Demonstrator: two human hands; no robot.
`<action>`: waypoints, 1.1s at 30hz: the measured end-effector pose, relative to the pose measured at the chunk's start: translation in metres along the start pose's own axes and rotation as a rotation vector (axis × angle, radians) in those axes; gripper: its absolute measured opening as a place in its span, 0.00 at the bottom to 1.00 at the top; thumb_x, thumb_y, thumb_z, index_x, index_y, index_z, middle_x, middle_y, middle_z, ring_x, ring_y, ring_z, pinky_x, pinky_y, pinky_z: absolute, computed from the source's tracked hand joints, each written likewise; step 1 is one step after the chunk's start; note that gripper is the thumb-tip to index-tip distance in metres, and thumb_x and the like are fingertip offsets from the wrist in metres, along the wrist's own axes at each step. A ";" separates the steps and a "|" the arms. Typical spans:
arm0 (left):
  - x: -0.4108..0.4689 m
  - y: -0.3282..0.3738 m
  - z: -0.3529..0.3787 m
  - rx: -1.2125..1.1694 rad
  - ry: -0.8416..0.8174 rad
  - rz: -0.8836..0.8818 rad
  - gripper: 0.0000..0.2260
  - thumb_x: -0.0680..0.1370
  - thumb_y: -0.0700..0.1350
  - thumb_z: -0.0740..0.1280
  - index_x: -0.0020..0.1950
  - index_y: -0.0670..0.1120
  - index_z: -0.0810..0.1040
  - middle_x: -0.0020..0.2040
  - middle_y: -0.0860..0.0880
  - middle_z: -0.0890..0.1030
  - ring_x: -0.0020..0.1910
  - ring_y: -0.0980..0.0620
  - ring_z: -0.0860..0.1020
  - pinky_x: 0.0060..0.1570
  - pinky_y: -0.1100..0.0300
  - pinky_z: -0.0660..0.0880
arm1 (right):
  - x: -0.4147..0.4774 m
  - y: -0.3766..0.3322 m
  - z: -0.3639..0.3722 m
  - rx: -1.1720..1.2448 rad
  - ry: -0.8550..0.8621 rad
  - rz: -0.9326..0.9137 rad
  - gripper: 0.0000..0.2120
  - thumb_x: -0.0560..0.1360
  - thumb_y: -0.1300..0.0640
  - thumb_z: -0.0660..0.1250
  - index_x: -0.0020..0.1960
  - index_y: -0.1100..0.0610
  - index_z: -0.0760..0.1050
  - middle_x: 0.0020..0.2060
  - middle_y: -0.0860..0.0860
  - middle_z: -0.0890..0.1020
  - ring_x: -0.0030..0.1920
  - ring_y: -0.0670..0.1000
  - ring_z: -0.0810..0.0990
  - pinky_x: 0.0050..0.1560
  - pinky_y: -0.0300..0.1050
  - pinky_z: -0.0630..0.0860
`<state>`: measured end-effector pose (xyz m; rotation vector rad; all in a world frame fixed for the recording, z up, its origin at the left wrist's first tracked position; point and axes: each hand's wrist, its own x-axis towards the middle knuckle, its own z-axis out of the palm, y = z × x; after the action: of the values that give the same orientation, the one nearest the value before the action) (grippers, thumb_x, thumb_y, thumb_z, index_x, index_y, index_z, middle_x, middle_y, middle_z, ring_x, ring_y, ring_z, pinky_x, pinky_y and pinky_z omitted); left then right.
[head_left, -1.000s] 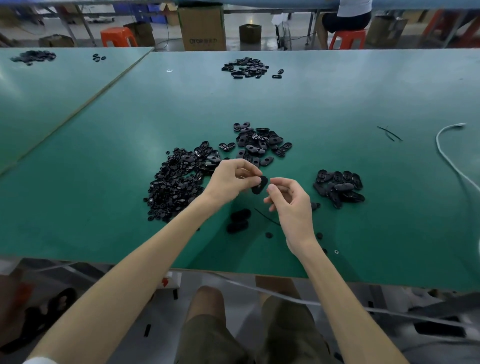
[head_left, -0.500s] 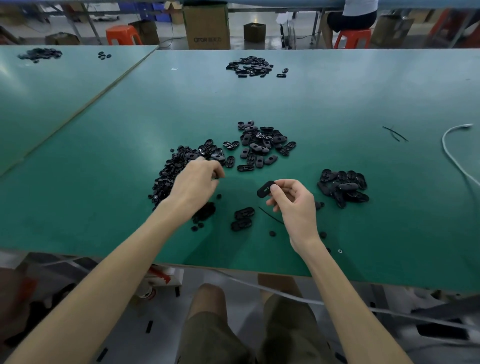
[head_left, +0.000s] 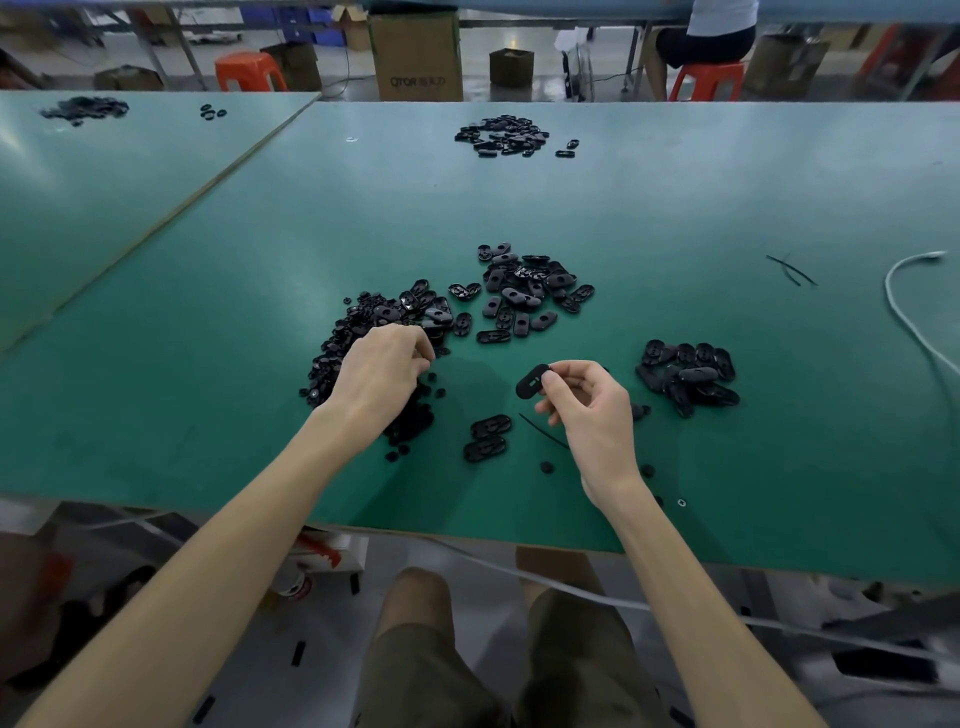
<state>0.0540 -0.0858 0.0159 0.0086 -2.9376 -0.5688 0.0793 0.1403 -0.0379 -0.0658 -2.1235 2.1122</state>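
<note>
My right hand (head_left: 587, 410) pinches a black oval plastic piece (head_left: 531, 382) between thumb and fingers, a little above the green table (head_left: 208, 415). My left hand (head_left: 382, 371) reaches down over a heap of small black round parts (head_left: 358, 332), its fingertips curled into the pile; whether it holds one is hidden. A second heap of black oval shells (head_left: 524, 293) lies beyond both hands. A smaller group of oval pieces (head_left: 688, 374) sits to the right of my right hand. Two oval pieces (head_left: 487, 436) lie between my wrists.
A thin black strip (head_left: 540, 428) and loose small parts lie near my right wrist. A white cable (head_left: 904, 317) curves along the right side. Another pile of black parts (head_left: 504, 136) sits far back, and one (head_left: 85, 109) on the left table. Boxes, orange stools and a seated person lie beyond.
My left hand let go of the oval piece and moved left to the small-parts heap. My right hand now holds the oval piece alone and has barely moved.
</note>
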 end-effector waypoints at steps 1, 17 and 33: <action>0.000 0.002 0.000 -0.004 0.015 0.015 0.05 0.81 0.40 0.70 0.53 0.45 0.84 0.50 0.47 0.82 0.50 0.47 0.80 0.53 0.53 0.75 | 0.000 0.000 0.000 0.002 0.001 0.002 0.01 0.82 0.61 0.70 0.52 0.57 0.80 0.35 0.45 0.85 0.36 0.44 0.83 0.37 0.37 0.78; -0.011 0.043 0.015 -0.862 -0.201 -0.039 0.03 0.79 0.40 0.74 0.51 0.44 0.83 0.43 0.47 0.88 0.39 0.55 0.84 0.39 0.66 0.77 | 0.000 -0.001 0.001 0.041 0.021 0.019 0.01 0.81 0.61 0.71 0.52 0.59 0.80 0.35 0.47 0.85 0.36 0.46 0.83 0.36 0.39 0.77; -0.019 0.051 0.037 -0.854 -0.113 -0.093 0.02 0.78 0.43 0.75 0.48 0.45 0.85 0.41 0.51 0.84 0.35 0.58 0.80 0.38 0.68 0.73 | 0.000 -0.002 0.000 0.051 0.013 0.024 0.03 0.79 0.62 0.73 0.50 0.59 0.79 0.39 0.51 0.87 0.35 0.48 0.84 0.34 0.39 0.78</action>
<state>0.0681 -0.0244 -0.0017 0.0171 -2.5465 -1.8161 0.0798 0.1405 -0.0357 -0.0997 -2.0703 2.1717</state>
